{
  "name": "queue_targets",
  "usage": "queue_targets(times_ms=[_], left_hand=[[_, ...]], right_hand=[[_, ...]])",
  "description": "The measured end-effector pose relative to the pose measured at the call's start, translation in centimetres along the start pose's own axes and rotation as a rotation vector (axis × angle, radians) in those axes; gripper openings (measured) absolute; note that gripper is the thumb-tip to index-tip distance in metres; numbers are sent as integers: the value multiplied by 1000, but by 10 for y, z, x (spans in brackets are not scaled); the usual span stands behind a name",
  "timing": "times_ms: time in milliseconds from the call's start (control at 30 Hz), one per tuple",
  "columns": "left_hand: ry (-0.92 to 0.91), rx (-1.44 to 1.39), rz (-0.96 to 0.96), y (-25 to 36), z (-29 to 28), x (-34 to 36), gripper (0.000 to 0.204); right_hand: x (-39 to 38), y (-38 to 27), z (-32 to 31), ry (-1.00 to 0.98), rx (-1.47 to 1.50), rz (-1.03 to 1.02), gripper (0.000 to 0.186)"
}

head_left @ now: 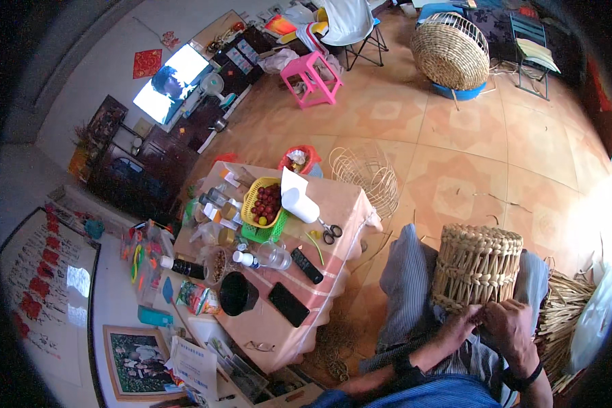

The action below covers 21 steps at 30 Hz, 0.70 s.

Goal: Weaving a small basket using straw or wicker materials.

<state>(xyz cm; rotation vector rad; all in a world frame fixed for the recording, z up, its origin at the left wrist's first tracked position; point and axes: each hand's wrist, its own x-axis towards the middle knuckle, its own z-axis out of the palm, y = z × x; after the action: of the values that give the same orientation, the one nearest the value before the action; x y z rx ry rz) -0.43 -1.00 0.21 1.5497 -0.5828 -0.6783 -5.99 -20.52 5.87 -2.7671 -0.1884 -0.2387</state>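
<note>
A woven straw basket [478, 265] rests on my lap between my knees, with a thick braided band at its far end and open, crossed strands along its side. My left hand [464, 321] is closed at the basket's near edge, its fingertips meeting the other hand. Right beside it, my right hand [512, 328] is curled into a closed grip against the same edge. Any strand pinched between the fingers is too small to make out.
Loose straw [557, 313] lies in a bundle to my right, beside a clear plastic bag [595, 326]. On my left stands a cluttered table [340, 197] with scissors [331, 232], a phone [289, 304] and a fruit basket [250, 204]. Ahead are a wire frame [367, 178], a large woven basket [450, 54] and a pink stool [313, 78].
</note>
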Motion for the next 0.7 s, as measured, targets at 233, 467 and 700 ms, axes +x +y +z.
queue_targets(times_ms=[233, 467, 700], left_hand=[[42, -1054, -378, -48, 10, 3, 33], [-6, -915, -312, -82, 6, 4, 36], [136, -881, -356, -62, 16, 8, 44]], right_hand=[[-18, -3, 22, 78, -89, -1, 25], [30, -40, -27, -69, 134, 59, 23], [16, -22, -65, -204, 97, -100, 15]])
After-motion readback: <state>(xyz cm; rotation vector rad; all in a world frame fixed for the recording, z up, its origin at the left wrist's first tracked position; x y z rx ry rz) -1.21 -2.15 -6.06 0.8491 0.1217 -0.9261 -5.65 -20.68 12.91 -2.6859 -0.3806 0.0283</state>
